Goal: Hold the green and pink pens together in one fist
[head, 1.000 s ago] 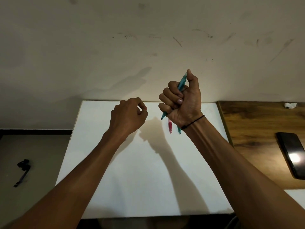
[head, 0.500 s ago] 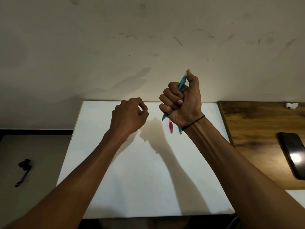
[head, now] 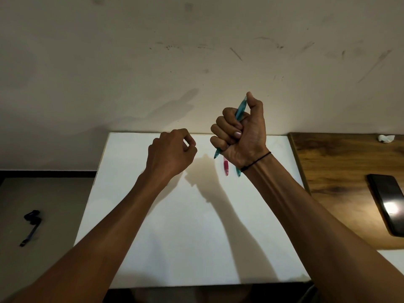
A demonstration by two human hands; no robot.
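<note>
My right hand (head: 241,136) is raised above the white table (head: 153,237) and grips a teal pen (head: 241,108) in its fist, thumb resting on the pen's top end, tip poking out below the little finger. My left hand (head: 170,153) hovers to its left with fingers curled and thumb touching the fingertips, holding nothing that I can see. On the table under my right wrist lie a red pen (head: 225,168) and another teal pen (head: 238,172), both partly hidden by the hand.
A wooden table (head: 328,171) adjoins on the right with a black phone (head: 389,202) and a crumpled white scrap (head: 385,138). On the grey floor at the left lies a small black object (head: 31,224). A scuffed wall rises behind.
</note>
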